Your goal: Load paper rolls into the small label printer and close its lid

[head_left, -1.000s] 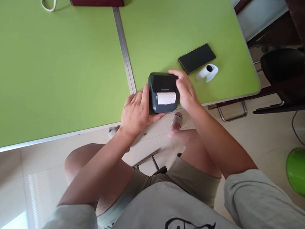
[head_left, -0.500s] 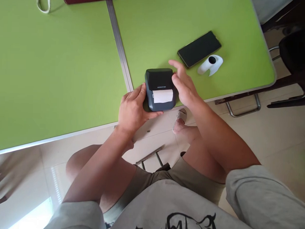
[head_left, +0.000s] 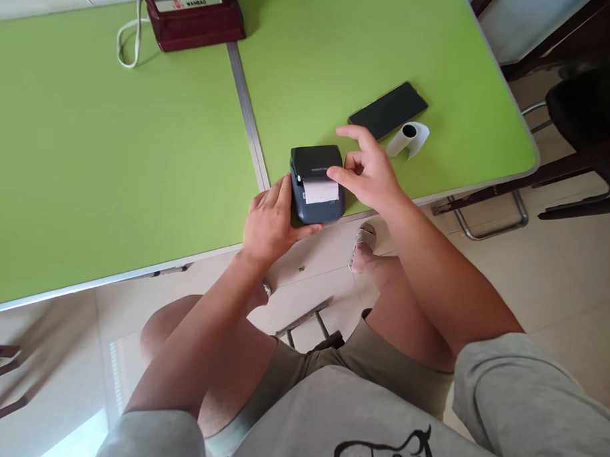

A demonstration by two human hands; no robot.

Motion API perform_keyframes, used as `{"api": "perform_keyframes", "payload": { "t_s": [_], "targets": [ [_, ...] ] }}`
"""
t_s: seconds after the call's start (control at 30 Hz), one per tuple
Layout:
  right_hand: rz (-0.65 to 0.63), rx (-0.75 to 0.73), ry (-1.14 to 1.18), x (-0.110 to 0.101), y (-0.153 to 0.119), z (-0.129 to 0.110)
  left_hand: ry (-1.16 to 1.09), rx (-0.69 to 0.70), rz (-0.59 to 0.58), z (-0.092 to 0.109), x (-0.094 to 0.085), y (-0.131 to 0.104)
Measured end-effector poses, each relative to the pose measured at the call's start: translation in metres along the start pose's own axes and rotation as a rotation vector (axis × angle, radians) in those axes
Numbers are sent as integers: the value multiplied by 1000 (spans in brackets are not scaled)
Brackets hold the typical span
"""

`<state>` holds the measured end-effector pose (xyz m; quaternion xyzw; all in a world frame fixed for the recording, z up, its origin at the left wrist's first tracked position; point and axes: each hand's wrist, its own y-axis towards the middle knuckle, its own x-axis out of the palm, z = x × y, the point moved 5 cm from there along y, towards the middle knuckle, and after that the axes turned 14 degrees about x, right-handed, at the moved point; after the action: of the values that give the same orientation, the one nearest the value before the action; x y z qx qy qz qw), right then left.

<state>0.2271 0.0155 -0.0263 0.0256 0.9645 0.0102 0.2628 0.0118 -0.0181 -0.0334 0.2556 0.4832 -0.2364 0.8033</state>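
A small dark label printer [head_left: 318, 161] stands near the table's front edge, with a strip of white paper [head_left: 321, 192] lying out over its front. Its black lid looks slightly raised, as a gap shows at the left side. My left hand [head_left: 269, 222] grips the printer's left side, thumb along the front bottom edge. Over the right side is my right hand [head_left: 370, 169]; its thumb tip lies at the lid's front edge, the index finger stretches out, and the other fingers are bent. Whether the thumb presses on the lid I cannot tell.
A black phone [head_left: 389, 110] lies behind my right hand, beside a partly unrolled white paper roll [head_left: 407, 140]. A dark red box-like object [head_left: 196, 26] with a white cord [head_left: 136, 39] stands at the back of the green table [head_left: 137, 149]. A black chair [head_left: 589, 105] is at right.
My right thumb has moved left from the printer's side onto the lid's front edge. The lid now shows a gap at the left. The view has shifted, bringing more of the red object in.
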Motion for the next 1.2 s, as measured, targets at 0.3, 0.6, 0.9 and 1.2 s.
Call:
{"api": "perform_keyframes", "payload": {
  "t_s": [0.3,0.6,0.9,1.2],
  "targets": [
    [141,-12,-176,-7,10,-49,15,22,-43,-3,-2,0],
    [-282,128,-758,4,14,-73,12,35,-35,-1,-2,0],
    [-290,141,-518,-8,12,-81,17,50,-20,0,0,-2],
    [87,316,641,-30,3,-17,34,29,-37,-2,0,0]
  ]
}}
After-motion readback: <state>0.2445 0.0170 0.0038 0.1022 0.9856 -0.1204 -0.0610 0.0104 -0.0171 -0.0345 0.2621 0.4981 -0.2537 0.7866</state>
